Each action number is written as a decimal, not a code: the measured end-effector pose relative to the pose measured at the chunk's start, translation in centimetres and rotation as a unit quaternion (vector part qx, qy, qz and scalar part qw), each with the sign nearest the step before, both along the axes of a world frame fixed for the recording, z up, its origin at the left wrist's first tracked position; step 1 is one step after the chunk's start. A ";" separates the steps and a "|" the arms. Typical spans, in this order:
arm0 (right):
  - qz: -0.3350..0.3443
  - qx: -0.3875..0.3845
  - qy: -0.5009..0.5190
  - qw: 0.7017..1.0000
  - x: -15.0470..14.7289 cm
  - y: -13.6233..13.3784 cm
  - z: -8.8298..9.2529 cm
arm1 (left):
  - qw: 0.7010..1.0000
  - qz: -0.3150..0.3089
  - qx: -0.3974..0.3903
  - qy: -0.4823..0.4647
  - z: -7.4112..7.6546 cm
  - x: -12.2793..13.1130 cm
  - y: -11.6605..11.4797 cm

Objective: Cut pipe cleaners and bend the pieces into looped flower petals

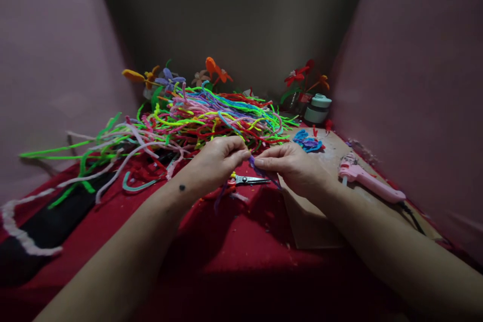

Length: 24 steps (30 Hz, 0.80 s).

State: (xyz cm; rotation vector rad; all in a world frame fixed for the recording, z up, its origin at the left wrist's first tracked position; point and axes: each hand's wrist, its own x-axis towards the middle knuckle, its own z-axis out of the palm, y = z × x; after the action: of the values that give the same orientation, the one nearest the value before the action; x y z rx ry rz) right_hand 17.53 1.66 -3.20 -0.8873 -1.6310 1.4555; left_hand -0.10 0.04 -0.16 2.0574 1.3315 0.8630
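Note:
Between my two hands, over the red cloth, is a purple pipe cleaner (252, 162). My left hand (223, 155) pinches it from one side, and my right hand (285, 160) pinches it close by from the other. Loose purple ends hang below both hands. Just under them lies a pair of scissors (251, 180) with metal blades and red and yellow handles, partly covered by my left hand. To the right of my right hand rests a coil of blue and purple pipe cleaners (307, 142).
A large heap of coloured pipe cleaners (222, 110) fills the back. Behind it stand pipe-cleaner flowers (217, 69). At the right, a pink hot glue gun (372, 181) with a cord lies on a brown board (309, 226). A pale green lidded jar (318, 108) stands at the back right.

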 end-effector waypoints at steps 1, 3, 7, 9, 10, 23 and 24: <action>0.005 -0.014 0.002 1.000 0.0 0.1 0.0 | 1.000 0.002 -0.007 -0.008 -0.1 0.0 0.0; 0.015 -0.029 -0.006 0.999 -0.1 0.1 0.1 | 0.999 0.003 -0.036 -0.030 -0.2 0.2 0.0; -0.001 -0.022 -0.024 0.999 -0.4 -0.1 0.1 | 0.986 0.013 -0.138 -0.096 -0.4 0.4 -0.3; -0.026 -0.003 -0.020 0.999 -0.6 -0.2 0.0 | 0.976 0.014 -0.173 -0.132 -0.3 0.5 -0.5; -0.036 0.010 -0.017 0.999 -0.6 -0.3 -0.1 | 0.971 0.009 -0.184 -0.151 -0.3 0.5 -0.5; -0.042 -0.010 0.050 0.998 -1.1 -0.6 -0.7 | 0.938 0.011 -0.181 -0.294 -1.3 1.5 -0.3; -0.033 -0.028 0.067 0.997 -1.1 -0.6 -0.8 | 0.939 0.017 -0.174 -0.295 -1.3 1.5 -0.3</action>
State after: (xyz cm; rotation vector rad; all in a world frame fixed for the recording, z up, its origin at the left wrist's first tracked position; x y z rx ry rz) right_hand 16.42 1.10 -4.04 -0.8486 -1.4561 1.4896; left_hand 1.36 -0.27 -1.46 1.3575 1.0838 1.0631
